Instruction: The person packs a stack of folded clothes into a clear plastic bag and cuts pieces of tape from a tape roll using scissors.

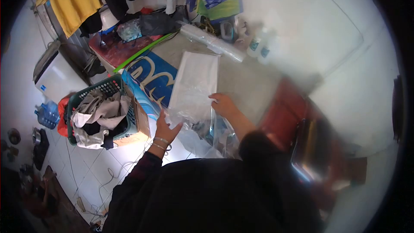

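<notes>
A stack of clear plastic bags or sheets (196, 77) lies on the grey table top (246, 86), with loose crumpled plastic (194, 140) hanging over the near edge. My left hand (167, 129), with bangles at the wrist, is at the lower left of the stack, thumb and fingers spread, nothing visible between them. At the stack's right edge is my right hand (223, 105), its fingers curled together at the plastic; what they pinch, if anything, is too small to make out.
A green basket of clothes (72, 123) stands at the left beside a cardboard box (142, 125). A plastic roll (211, 42) and white bottles (254, 45) are at the back. Red furniture (282, 114) is at the right; cables (110, 174) lie on the floor.
</notes>
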Motion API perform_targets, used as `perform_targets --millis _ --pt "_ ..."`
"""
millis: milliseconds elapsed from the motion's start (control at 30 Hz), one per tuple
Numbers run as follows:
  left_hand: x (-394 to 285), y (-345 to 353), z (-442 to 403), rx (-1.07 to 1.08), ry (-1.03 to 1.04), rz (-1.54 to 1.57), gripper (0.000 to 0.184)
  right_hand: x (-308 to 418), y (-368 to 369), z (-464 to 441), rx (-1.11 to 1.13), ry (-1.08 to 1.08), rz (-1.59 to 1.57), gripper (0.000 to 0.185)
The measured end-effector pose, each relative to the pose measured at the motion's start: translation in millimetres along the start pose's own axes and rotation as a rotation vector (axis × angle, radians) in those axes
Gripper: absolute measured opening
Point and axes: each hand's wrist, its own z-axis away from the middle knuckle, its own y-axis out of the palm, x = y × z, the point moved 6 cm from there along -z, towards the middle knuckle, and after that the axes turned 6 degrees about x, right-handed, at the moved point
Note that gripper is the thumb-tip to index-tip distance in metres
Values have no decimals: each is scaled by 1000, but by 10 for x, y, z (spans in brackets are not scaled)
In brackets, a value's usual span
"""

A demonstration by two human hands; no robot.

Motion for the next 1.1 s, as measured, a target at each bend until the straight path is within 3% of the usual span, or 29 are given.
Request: perform_targets --millis 33,100,133,200,233,267,300,367,400,433,467,500,533,567,600,633,700,733,767,833,900,933,1000,1067,1100 --pt "1 77 -97 3 14 10 78 96 -253 201 -41 18 -53 27" --pt "-24 270 -338 39 115 -292 92 332 -819 672 -79 121 -171 23" --pt "6 289 -479 1 197 -253 77 394 -1071 925 -78 209 -240 23" --pt "140 332 -814 140 3 -391 51 365 -1503 1426 -192 359 -440 20" --pt "80 274 -934 103 4 -417 27 290 -1687 1663 -282 327 -559 18" --pt "146 274 -1108 85 25 -450 20 230 -1840 1881 -375 294 -679 16" --pt "119 235 -1234 -8 18 -517 19 247 -1970 2059 -407 303 -673 16" --pt "153 182 -1569 -107 -24 -409 18 350 -2325 2539 -727 271 -609 10" --pt "19 129 -1676 -183 96 -399 18 352 -2393 2716 -830 319 -708 8" --pt "149 161 -1981 -124 149 -460 20 342 -2441 2860 -938 363 -806 5" --pt "133 119 -2134 -107 360 -476 25 360 -2487 2980 -996 309 -858 4" --pt "120 58 -2252 -11 349 -521 33 222 -2503 3109 -993 195 -854 6" --pt "234 -9 -2418 230 124 -648 43 89 -2514 3243 -984 79 -854 8" --pt "215 -77 -2348 524 132 -906 52 106 -2546 3332 -989 52 -878 9" --pt "-70 -228 -2087 654 -10 -1078 60 127 -2578 3423 -994 25 -901 10" --pt "-256 -169 -1989 654 8 -1085 60 206 -2589 3496 -953 113 -967 10" --pt "-747 -159 -1748 304 261 -592 64 217 -2558 3618 -908 209 -1037 10" --pt "-1244 128 -1386 386 401 -223 64 218 -2577 3630 -862 168 -1050 10" --pt "-1821 450 -899 504 503 -75 63 251 -2611 3653 -806 146 -1054 11" --pt "-2764 976 78 738 849 -101 58 361 -2700 3736 -742 129 -1054 13" --pt "-3291 1376 668 750 1086 -51 55 508 -2842 3834 -662 107 -1104 15" --pt "-3450 1587 952 983 1034 137 56 566 -2921 3927 -620 40 -1137 16" --pt "-3708 1860 1383 1204 986 327 57 545 -3068 4193 -662 12 -1072 17" --pt "-3737 2172 1867 1644 793 265 60 471 -3244 4536 -606 8 -1066 21" --pt "-3748 2259 2007 1645 808 256 60 362 -3300 4728 -617 -4 -1061 21"
